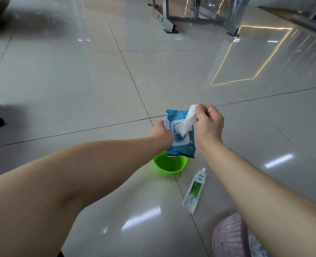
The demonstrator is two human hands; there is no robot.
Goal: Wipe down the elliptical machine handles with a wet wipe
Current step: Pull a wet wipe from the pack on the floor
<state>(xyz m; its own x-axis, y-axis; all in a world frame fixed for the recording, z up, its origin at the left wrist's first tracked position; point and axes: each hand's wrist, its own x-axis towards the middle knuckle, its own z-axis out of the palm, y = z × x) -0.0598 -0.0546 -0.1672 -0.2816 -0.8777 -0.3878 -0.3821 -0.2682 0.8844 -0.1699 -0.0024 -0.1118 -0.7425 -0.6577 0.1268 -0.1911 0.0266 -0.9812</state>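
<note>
The left hand grips the blue plastic wipe pack while the right hand pinches a white wet wipe; a hard tug might drag out extra sheets.

The pink plastic mesh basket is cut off by the bottom edge; the blue wet-wipe pack hides the left hand's fingers.

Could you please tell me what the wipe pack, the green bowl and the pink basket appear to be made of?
Wipe pack: soft printed plastic film, judging by its creases, with a stiffer white flap.
Green bowl: apparently rigid moulded plastic, smooth and slightly glossy, uniformly coloured.
Pink basket: probably moulded plastic, matte, with an open lattice wall.
</note>
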